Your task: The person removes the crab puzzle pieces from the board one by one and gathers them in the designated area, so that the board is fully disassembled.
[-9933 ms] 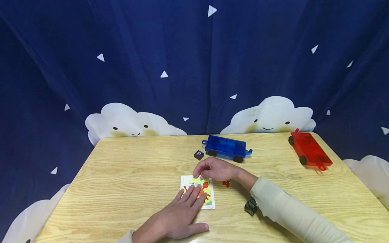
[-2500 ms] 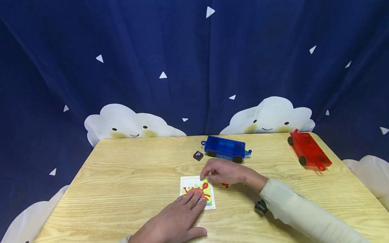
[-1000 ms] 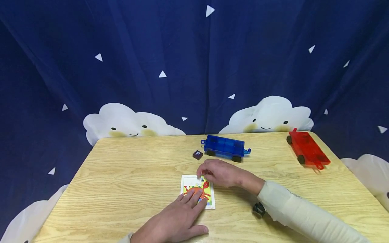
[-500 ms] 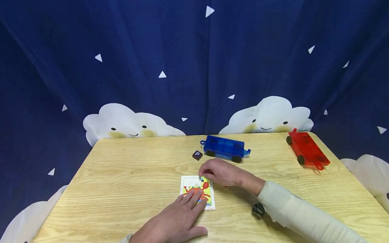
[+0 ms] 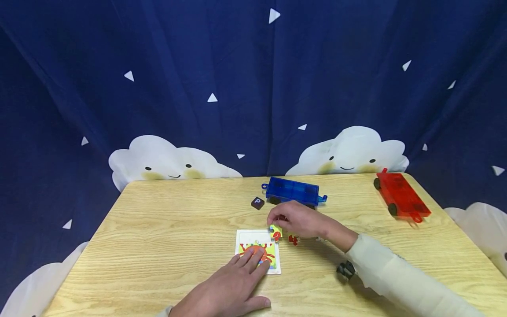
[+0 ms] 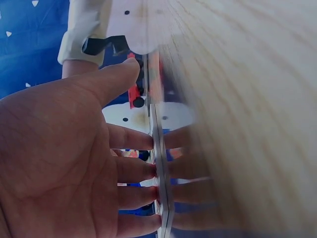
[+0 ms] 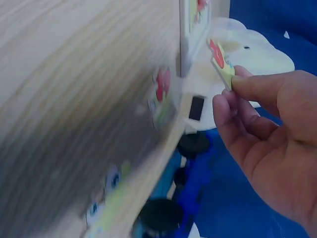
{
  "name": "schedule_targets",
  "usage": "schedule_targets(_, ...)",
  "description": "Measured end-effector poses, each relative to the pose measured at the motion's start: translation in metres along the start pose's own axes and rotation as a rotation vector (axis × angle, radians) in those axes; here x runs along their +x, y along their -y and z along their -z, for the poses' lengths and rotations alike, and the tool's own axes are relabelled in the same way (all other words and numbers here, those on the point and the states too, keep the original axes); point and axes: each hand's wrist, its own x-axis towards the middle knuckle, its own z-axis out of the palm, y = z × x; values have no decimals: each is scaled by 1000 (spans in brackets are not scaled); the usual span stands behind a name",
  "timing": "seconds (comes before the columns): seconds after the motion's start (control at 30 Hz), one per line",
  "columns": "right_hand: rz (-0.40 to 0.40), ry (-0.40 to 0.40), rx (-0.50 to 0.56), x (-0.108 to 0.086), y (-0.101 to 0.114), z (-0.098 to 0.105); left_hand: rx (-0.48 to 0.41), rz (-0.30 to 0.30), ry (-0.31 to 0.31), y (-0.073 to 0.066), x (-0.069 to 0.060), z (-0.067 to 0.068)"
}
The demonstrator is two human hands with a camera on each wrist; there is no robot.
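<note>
A white-framed puzzle board (image 5: 278,267) with a crab picture lies on the table; its upper part is bare white. My left hand (image 5: 229,286) rests on its lower part, fingers straight. In the left wrist view, my left hand (image 6: 74,153) has its fingertips on the board's face. My right hand (image 5: 299,219) pinches a yellow and red puzzle piece (image 5: 276,232) over the board's upper right corner. In the right wrist view, my right hand (image 7: 267,119) holds the piece (image 7: 223,64) by one edge between thumb and finger, off the table. A red loose piece (image 5: 293,239) lies right of the board.
Behind my right hand stands a blue wheeled car (image 5: 293,190), with a dark tile marked P (image 5: 257,203) to its left. A red wheeled car (image 5: 403,196) is at the back right. More loose pieces (image 7: 106,193) lie on the table in the right wrist view.
My right hand has lifted the yellow and red piece out of the board's upper right and moved slightly right with it. My left hand has stayed in place.
</note>
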Motion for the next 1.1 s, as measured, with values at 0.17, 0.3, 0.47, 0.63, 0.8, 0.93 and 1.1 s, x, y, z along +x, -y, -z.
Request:
schedule_targets(0.17,16,8,13,-15,-5,14,-2,-2,7,0,1,0)
schedule_targets(0.3,-1,11,31,-28,-10,24,8,-7,3,0,0,1)
schedule_targets(0.47,-51,44,46,-48,-19,36,20,-8,2,-1,-1,1)
schedule_targets(0.63,-77,63,38,-71,-30,48,16,-5,8,-1,-1,1)
schedule_targets(0.8,-124,63,48,-91,-43,55,4,-3,12,-1,-2,1)
schedule_targets(0.93,-166,62,68,-104,-51,58,4,3,10,-1,-2,0)
schedule_targets(1.1,-218,58,78,-115,-62,61,5,3,-5,-2,-3,0)
